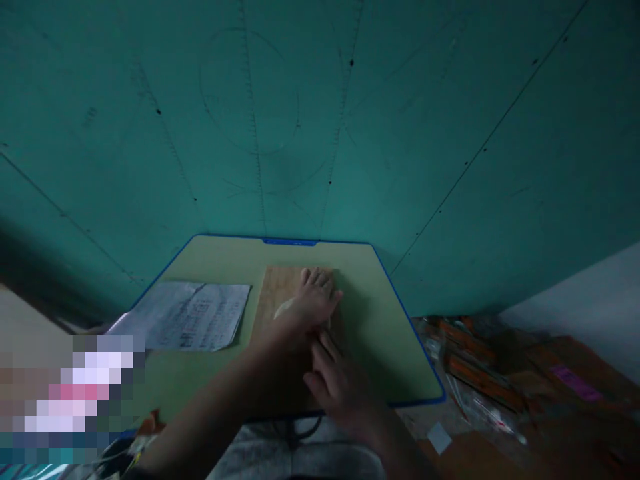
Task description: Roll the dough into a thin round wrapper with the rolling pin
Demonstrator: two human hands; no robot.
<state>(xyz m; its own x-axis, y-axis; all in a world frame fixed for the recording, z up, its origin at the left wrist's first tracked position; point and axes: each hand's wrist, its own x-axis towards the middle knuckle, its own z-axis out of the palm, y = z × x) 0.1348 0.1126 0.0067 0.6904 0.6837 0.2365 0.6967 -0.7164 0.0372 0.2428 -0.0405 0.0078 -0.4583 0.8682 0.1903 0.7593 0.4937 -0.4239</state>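
Here, my left hand lies over the far right of the wooden board, my right hand close by, nearer; whether either grips anything, I cannot tell. A pale piece shows left of my left wrist, on the board midway across the table.

Here's the board, pale wood with a smooth, matt face! Under it the counter shows a smooth, plain top, its blue edging looking like plastic. Off to the side, thin printed paper, dull and creased. Behind, a flat, matt green wall. Down low, dull brown cardboard, shiny clear plastic, and soft, wrinkled cloth trousers!
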